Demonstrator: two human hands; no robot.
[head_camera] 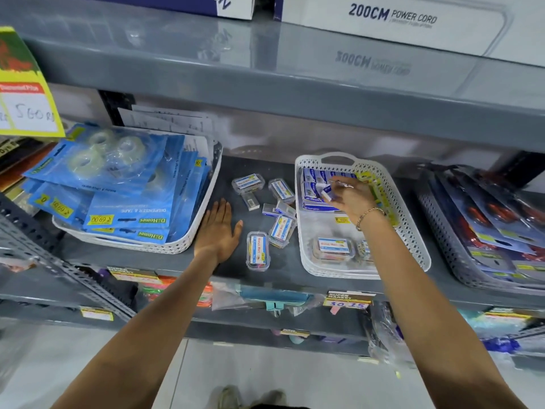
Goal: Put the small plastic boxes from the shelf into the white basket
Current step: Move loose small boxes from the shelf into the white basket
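Note:
Several small clear plastic boxes (258, 251) with blue and white labels lie loose on the grey shelf (230, 169), between two baskets. The white basket (415, 231) stands to their right and holds blue packets at the back and two small boxes (333, 247) near its front. My right hand (348, 196) is over the basket's back half, fingers pinched on a small white and blue box (326, 192). My left hand (219, 231) lies flat on the shelf, palm down, fingers spread, just left of the loose boxes and holding nothing.
A white basket (203, 219) of blue tape-dispenser packs stands at the left. A grey perforated basket (442, 240) with red and blue packs is at the right. A shelf overhead carries large cartons (392, 22). Price tags line the shelf's front edge.

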